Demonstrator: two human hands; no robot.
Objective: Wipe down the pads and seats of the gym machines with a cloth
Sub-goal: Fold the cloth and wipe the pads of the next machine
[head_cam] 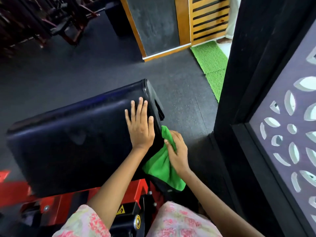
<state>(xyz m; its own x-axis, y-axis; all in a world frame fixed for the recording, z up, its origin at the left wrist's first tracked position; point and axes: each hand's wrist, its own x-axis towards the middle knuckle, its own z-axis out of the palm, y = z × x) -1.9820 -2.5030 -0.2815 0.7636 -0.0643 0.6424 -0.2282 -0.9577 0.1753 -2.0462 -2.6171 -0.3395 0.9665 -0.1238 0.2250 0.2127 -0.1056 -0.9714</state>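
At the lower centre of the frame our right hand (177, 151) bunches the soft, light green cloth (162, 170) against the pad's (68, 139) right edge, while our left hand (140, 124) rests flat, steadying the firm, slick upholstery.

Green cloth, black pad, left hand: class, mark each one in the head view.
green cloth (161, 165): head view, its hanging middle fold.
black pad (71, 141): head view, its bare top face.
left hand (139, 124): head view, its back.
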